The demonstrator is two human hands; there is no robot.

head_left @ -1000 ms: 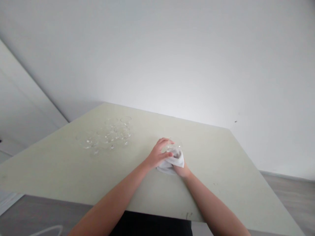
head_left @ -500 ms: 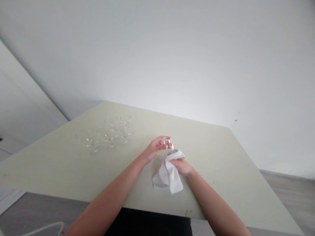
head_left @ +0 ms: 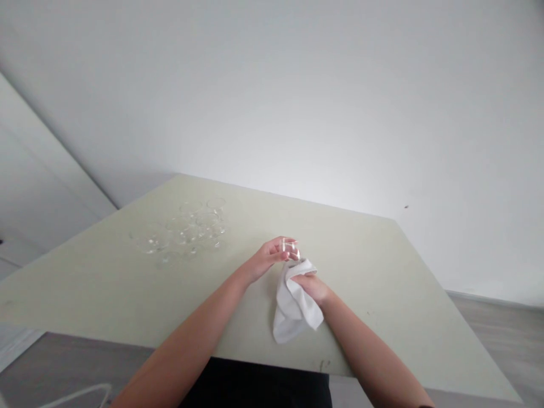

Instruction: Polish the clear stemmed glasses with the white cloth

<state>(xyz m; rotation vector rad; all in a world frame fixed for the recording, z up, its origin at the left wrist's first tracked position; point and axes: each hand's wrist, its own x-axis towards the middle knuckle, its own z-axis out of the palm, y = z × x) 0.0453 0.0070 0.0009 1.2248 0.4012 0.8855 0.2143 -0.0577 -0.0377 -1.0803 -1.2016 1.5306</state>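
Clear glass shows at the far left: a group of glasses [head_left: 208, 222] on the pale table [head_left: 361, 255], well to the left of the white cloth [head_left: 293, 311] and beyond it, so faint and overlapping that they cannot be counted. The left hand [head_left: 267, 254], at the cloth's upper left, is partly curled around one glass [head_left: 290, 248]. This glass lies between its thumb and fingers, just above the cloth's top; whether its lower end goes into the folds cannot be told. The cloth droops from the right hand [head_left: 312, 287], at its right, which is closed on a bunched part; most of these fingers are hidden. Below and right of the cloth, a dark mark [head_left: 324, 365] is too small to tell writing from scuff. Both forearms are cut off below.
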